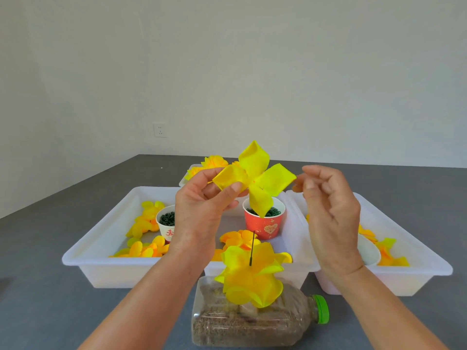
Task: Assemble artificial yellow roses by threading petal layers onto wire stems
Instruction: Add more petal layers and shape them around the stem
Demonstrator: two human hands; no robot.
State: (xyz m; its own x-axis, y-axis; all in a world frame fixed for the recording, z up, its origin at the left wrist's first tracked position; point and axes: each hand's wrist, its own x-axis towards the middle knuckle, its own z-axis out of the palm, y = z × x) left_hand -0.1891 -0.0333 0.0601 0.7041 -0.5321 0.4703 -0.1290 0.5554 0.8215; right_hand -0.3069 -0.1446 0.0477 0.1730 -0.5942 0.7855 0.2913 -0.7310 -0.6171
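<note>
— What could have gone wrong there?

— The left hand [202, 198] pinched one lobe of a four-lobed yellow petal layer [255, 179], held up in the air well above the black wire stem [252, 248]. Gripped by one lobe only, the layer could have flopped or twisted, so that its centre hole missed the wire tip. The right hand [328, 210] hung just beside the layer with fingers loosely curled, grasping nothing (though its fingertips were blurred).

— And the stem itself?

— It stood upright through the half-built rose [252, 276], which sat on a bottle [252, 322] lying on its side on the tabletop [50, 311]. In my judgement a hard push down might have rolled the bottle or bent the wire.

— Anything in the way?

— The red cup [265, 221] of dark green rings stood just behind the stem, inside the white tray [101, 248], with loose petals around it and a white cup [165, 223] to the left. A second tray [417, 269] lay to the right.
</note>
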